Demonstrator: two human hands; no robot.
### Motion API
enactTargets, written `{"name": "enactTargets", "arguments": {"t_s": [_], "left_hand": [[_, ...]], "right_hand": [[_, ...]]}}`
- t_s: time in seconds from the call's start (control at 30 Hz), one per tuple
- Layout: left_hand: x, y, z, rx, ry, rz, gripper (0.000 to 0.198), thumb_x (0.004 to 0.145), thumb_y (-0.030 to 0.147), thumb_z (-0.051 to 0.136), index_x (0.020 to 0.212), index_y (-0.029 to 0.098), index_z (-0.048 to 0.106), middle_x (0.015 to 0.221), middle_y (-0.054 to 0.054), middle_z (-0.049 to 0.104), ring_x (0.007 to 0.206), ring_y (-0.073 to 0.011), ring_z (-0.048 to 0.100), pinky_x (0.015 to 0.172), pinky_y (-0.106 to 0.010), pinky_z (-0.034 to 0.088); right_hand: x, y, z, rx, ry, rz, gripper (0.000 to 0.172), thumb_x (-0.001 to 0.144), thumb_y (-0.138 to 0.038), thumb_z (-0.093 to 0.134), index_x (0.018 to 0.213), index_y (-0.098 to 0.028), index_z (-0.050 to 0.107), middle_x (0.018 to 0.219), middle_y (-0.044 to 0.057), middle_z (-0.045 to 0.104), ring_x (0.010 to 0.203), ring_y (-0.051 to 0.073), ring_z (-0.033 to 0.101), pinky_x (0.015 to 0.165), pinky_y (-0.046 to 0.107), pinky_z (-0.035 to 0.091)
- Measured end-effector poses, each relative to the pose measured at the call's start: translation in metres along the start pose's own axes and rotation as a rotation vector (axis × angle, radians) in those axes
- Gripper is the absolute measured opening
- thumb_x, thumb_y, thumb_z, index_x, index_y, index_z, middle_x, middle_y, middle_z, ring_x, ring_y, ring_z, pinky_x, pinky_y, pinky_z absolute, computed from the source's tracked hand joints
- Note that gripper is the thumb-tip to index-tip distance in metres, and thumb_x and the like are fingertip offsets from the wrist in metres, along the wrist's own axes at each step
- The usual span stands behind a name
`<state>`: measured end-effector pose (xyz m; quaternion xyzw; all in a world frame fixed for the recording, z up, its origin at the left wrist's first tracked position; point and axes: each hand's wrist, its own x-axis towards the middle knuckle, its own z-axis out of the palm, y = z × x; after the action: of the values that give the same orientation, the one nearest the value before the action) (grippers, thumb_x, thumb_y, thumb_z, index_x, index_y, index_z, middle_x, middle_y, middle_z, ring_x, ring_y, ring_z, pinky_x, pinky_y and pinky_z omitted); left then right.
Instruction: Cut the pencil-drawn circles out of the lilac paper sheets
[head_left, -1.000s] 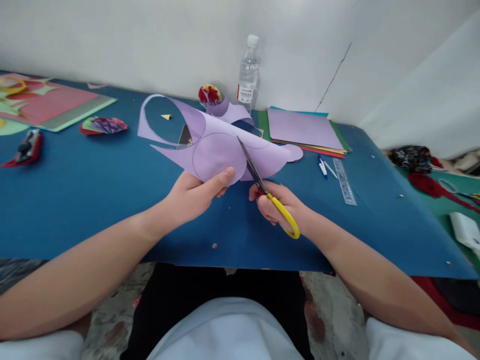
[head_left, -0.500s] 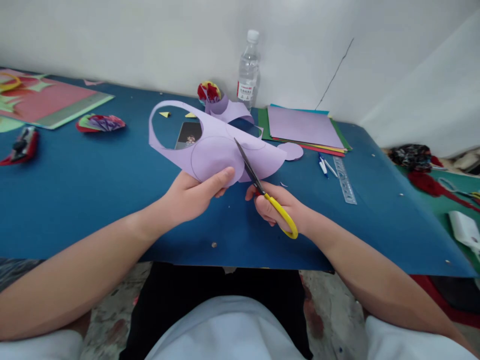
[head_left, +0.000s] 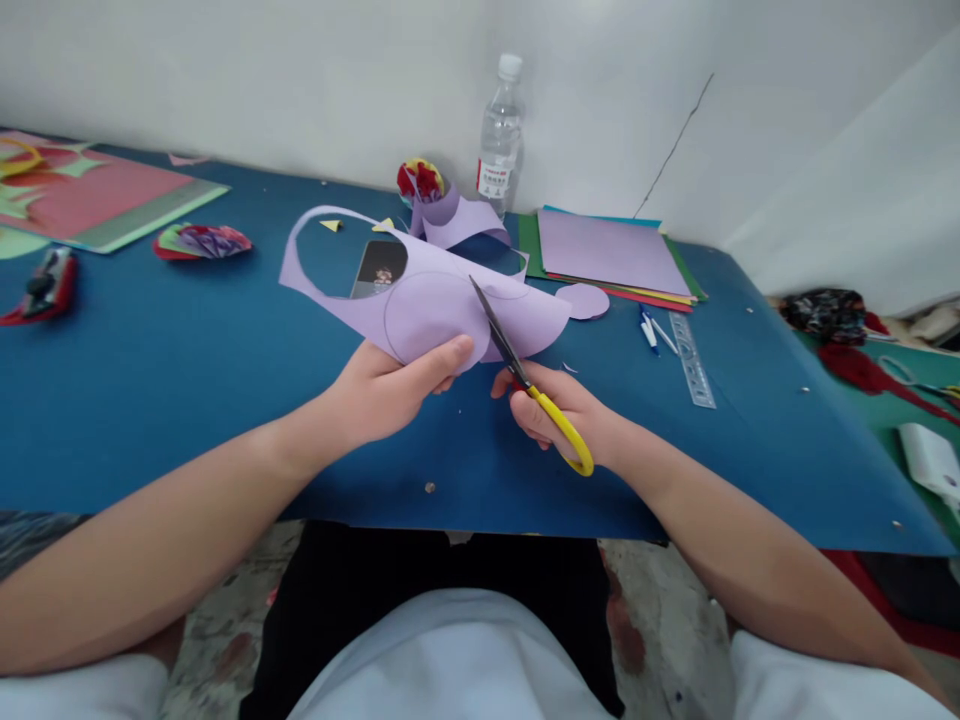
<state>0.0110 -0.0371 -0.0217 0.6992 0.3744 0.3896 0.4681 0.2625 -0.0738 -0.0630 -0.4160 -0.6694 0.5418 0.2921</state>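
Note:
My left hand pinches the near edge of a lilac paper sheet, held above the blue table. The sheet has a drawn circle and a round hole cut from its left part. My right hand grips yellow-handled scissors, whose blades lie in the sheet along the circle's right side. A dark phone shows through the hole, lying on the table.
A water bottle stands at the wall. A stack of coloured paper, pens and a clear ruler lie to the right. A lilac cut disc, folded paper flowers and red-green sheets lie around.
The lilac sheet has turned and sunk lower towards the table, its looped left part flattening. The scissors have stayed in the cut, shifting slightly.

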Motion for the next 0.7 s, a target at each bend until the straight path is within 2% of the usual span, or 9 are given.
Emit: {"name": "enactTargets", "arguments": {"t_s": [0.13, 0.23, 0.3, 0.37, 0.43, 0.47, 0.6, 0.7], "left_hand": [[-0.001, 0.0, 0.0, 0.033, -0.019, -0.011, 0.046, 0.099, 0.051, 0.078, 0.066, 0.025, 0.058, 0.065, -0.001, 0.062, 0.066, -0.0191, 0.062, 0.064, -0.035, 0.057], [-0.002, -0.004, -0.001, 0.107, -0.037, 0.064, 0.042, 0.103, 0.047, 0.073, 0.068, 0.025, 0.062, 0.068, 0.001, 0.066, 0.068, -0.0178, 0.066, 0.068, -0.032, 0.06], [-0.003, -0.007, -0.001, 0.173, -0.08, 0.154, 0.035, 0.105, 0.043, 0.071, 0.075, 0.025, 0.067, 0.071, 0.002, 0.069, 0.077, -0.0185, 0.072, 0.08, -0.03, 0.064], [-0.005, -0.008, -0.002, 0.239, -0.121, 0.209, 0.029, 0.105, 0.04, 0.071, 0.08, 0.026, 0.071, 0.075, 0.002, 0.071, 0.094, -0.021, 0.078, 0.102, -0.03, 0.065], [-0.007, -0.008, -0.002, 0.272, -0.123, 0.216, 0.026, 0.106, 0.039, 0.071, 0.084, 0.025, 0.074, 0.082, 0.002, 0.076, 0.113, -0.0233, 0.08, 0.124, -0.034, 0.058], [-0.008, -0.007, -0.002, 0.275, -0.122, 0.218, 0.026, 0.107, 0.04, 0.071, 0.087, 0.024, 0.076, 0.088, 0.001, 0.079, 0.12, -0.0241, 0.079, 0.13, -0.036, 0.054], [-0.011, -0.004, 0.0, 0.293, -0.142, 0.21, 0.026, 0.109, 0.042, 0.067, 0.099, 0.023, 0.081, 0.109, -0.002, 0.086, 0.131, -0.0252, 0.077, 0.137, -0.04, 0.05], [-0.014, -0.002, 0.001, 0.309, -0.117, 0.178, 0.026, 0.11, 0.042, 0.067, 0.101, 0.023, 0.082, 0.112, -0.002, 0.086, 0.131, -0.0243, 0.077, 0.136, -0.039, 0.051]], "right_hand": [[0.003, -0.006, -0.002, -0.067, -0.031, 0.01, 0.063, 0.099, -0.083, 0.073, 0.112, -0.022, 0.065, 0.076, -0.004, 0.056, 0.062, 0.014, 0.051, 0.056, 0.029, 0.045], [0.004, -0.011, -0.002, -0.106, -0.069, 0.039, 0.063, 0.097, -0.081, 0.077, 0.111, -0.021, 0.065, 0.077, -0.003, 0.057, 0.068, 0.016, 0.052, 0.06, 0.029, 0.044], [0.005, -0.014, -0.002, -0.125, -0.08, 0.047, 0.065, 0.096, -0.083, 0.076, 0.112, -0.021, 0.065, 0.078, -0.003, 0.057, 0.07, 0.016, 0.052, 0.061, 0.029, 0.044], [0.005, -0.015, -0.003, -0.145, -0.087, 0.039, 0.068, 0.096, -0.086, 0.074, 0.113, -0.021, 0.065, 0.079, -0.002, 0.057, 0.071, 0.017, 0.052, 0.062, 0.03, 0.043], [0.005, -0.015, -0.003, -0.164, -0.092, 0.03, 0.07, 0.095, -0.088, 0.073, 0.113, -0.021, 0.065, 0.081, -0.001, 0.058, 0.072, 0.017, 0.053, 0.062, 0.03, 0.043], [0.005, -0.015, -0.003, -0.173, -0.092, 0.029, 0.07, 0.095, -0.088, 0.073, 0.113, -0.02, 0.065, 0.081, -0.001, 0.059, 0.072, 0.017, 0.054, 0.063, 0.03, 0.044], [0.006, -0.013, -0.004, -0.198, -0.089, 0.025, 0.073, 0.094, -0.09, 0.072, 0.114, -0.02, 0.066, 0.083, 0.0, 0.061, 0.073, 0.017, 0.055, 0.065, 0.031, 0.045], [0.006, -0.012, -0.004, -0.214, -0.089, 0.013, 0.071, 0.096, -0.088, 0.072, 0.115, -0.02, 0.066, 0.084, 0.0, 0.063, 0.073, 0.017, 0.056, 0.066, 0.032, 0.046]]}}
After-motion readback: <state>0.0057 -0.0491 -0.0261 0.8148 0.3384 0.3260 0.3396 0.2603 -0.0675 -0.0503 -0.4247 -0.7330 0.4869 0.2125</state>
